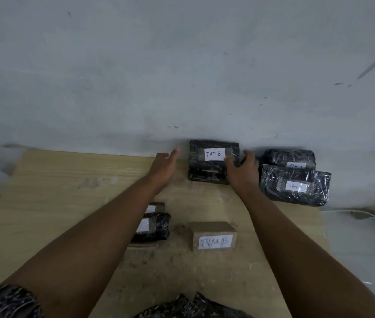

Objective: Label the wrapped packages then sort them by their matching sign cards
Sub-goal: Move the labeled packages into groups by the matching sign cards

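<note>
Far left, labelled black packages (156,226) half hidden under forearm. Left hand (164,166) open, fingers straight, just beside TIM B package (214,157) at far edge of board (56,180). Right hand (242,173) gripping its right end. Further right, two more packages (294,187).

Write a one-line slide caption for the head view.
Right hand grips the TIM B package, left hand open beside it, beyond the TIM B sign card.
</note>
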A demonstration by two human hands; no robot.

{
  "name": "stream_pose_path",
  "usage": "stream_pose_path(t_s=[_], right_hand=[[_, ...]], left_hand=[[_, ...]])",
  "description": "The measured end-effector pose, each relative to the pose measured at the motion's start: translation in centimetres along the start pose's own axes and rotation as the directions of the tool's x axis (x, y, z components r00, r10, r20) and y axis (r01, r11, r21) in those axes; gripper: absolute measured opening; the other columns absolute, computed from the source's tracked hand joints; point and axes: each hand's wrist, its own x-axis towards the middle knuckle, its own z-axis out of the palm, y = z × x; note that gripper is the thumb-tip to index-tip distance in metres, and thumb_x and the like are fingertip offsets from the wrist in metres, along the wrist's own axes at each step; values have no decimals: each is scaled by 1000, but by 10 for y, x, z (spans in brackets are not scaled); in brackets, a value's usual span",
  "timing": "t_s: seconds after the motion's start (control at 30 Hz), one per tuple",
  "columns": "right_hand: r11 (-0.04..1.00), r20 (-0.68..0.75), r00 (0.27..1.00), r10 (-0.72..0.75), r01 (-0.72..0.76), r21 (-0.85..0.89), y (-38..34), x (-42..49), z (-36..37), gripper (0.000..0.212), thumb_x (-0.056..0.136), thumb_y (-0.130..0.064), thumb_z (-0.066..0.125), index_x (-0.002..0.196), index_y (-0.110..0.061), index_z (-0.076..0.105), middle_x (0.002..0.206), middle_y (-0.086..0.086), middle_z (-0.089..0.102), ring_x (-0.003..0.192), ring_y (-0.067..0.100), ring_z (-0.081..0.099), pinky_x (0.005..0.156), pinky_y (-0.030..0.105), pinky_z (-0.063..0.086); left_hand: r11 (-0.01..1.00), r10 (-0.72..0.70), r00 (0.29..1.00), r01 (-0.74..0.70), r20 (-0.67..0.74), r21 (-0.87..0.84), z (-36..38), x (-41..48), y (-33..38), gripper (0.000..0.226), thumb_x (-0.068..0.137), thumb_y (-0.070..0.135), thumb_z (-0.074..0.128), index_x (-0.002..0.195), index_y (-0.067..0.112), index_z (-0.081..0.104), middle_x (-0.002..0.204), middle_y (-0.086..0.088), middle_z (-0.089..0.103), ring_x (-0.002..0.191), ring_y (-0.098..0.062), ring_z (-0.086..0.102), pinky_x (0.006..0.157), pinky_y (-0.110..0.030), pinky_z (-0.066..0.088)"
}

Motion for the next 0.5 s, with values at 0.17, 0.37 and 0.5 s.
stream_pose_path(t_s=[0.17, 0.37, 0.5], right_hand=[[937, -177, 921, -348, 348, -33, -14, -61, 12, 40, 95, -18, 70, 134, -20, 57, 133, 3, 53, 110, 17, 57, 90, 32, 50], [911, 90, 908, -410, 412, -10, -13, -121, 61, 35, 90, -15, 73, 122, -27, 62, 112, -6, 58, 95, 13, 60, 85, 33, 53], [934, 297, 905, -306, 346, -90, -6, -146, 85, 47, 93, -24, 74, 135, -34, 56, 120, -4, 59, 100, 13, 60, 85, 31, 52]], left_hand=[[1000, -1, 993, 3, -119, 13, -58, -25, -40, 60, 97, 57, 58, 137, 12, 56, 130, -11, 64, 106, -26, 62, 83, -30, 40], [996, -81, 986, 87, -146, 33, -131, -60, -106, 57, 96, 45, 68, 142, 16, 49, 106, -1, 62, 78, -10, 57, 66, -27, 43], [986, -146, 985, 153, -91, 69, -156, -77, -148, 69, 91, 51, 74, 143, 16, 45, 127, -10, 61, 96, -22, 59, 82, -31, 45]])
